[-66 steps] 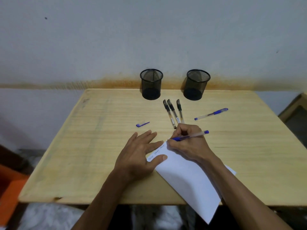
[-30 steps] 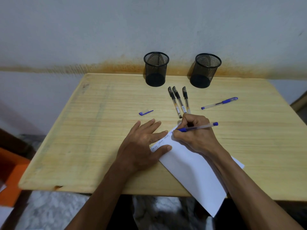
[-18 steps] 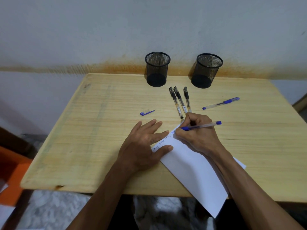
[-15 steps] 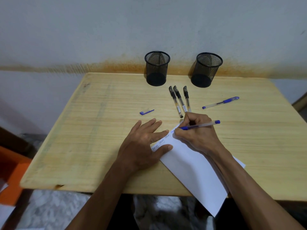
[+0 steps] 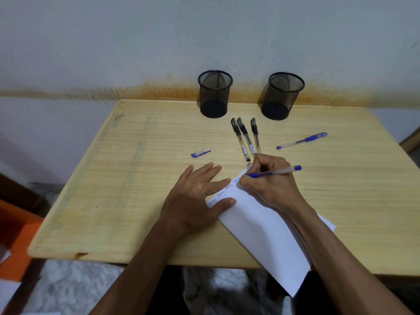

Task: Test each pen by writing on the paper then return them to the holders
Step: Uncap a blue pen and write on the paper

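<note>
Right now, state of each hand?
Left hand: open, flat, pressing the paper.
Right hand: grip closed on the blue pen, tip at the paper.

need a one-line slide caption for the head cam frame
Right hand writes with a blue pen on paper steadied by the left hand; two holders stand behind.

Two bare forearms, sleeveless to frame edge, reaching over wooden table (image 5: 113, 201). Left hand (image 5: 193, 201) and right hand (image 5: 270, 189): ungloved, short nails, no rings, watch or bands visible on either wrist.
</note>
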